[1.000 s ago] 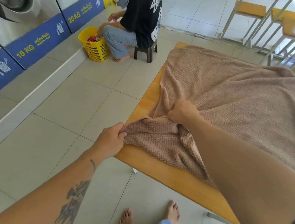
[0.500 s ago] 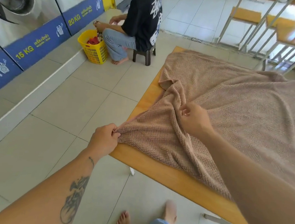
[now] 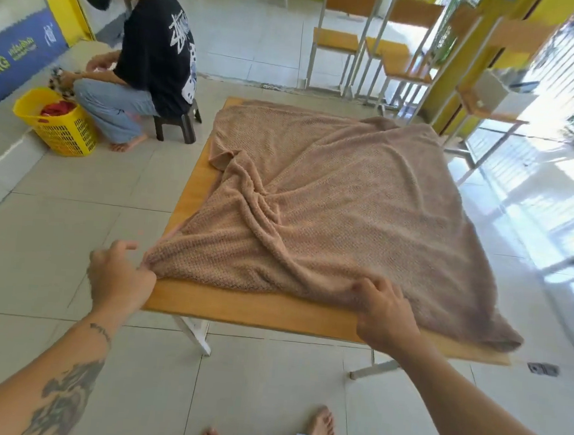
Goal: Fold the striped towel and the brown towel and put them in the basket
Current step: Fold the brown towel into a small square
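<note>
I log the brown waffle-textured towel [image 3: 332, 193] spread and rumpled over the wooden table [image 3: 254, 309], frame centre. My right hand [image 3: 386, 311] grips its near edge. My left hand [image 3: 119, 276] touches its lower-left corner; blur hides whether it pinches.

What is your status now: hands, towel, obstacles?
Left hand pinches brown towel at near left corner; right hand grips its near edge. Towel spread on wooden table, wrinkled, not yet folded. Nothing lies on it.
</note>
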The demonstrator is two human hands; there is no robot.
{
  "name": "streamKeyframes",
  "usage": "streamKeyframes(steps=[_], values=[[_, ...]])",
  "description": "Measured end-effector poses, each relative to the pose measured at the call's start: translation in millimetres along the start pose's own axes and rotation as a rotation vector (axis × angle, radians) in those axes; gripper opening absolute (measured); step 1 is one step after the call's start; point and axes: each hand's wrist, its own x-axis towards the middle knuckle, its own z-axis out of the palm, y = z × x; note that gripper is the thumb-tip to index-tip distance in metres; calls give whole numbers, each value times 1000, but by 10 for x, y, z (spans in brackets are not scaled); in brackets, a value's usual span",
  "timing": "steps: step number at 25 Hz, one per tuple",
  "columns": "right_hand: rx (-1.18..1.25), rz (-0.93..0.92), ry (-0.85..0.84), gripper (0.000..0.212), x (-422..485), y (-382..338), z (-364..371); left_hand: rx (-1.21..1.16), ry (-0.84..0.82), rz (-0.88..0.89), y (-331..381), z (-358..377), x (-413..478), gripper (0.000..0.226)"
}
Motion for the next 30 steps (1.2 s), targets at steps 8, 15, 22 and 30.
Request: streamKeyframes(steps=[8,15,22,30], values=[[106,51,77,30,311,569,-183,22,-258,605,1261,775,-940,17],[250,-210,119,13,692,980,-483,454,-435,518,2060,1556,-1337,46],[229,-391,-107,4,746,1164,-351,364,-271,426,2091,1534,-1275,14],[291,-372,122,15,894,1142,-880,249,-138,557,2406,1380,-1097,11]])
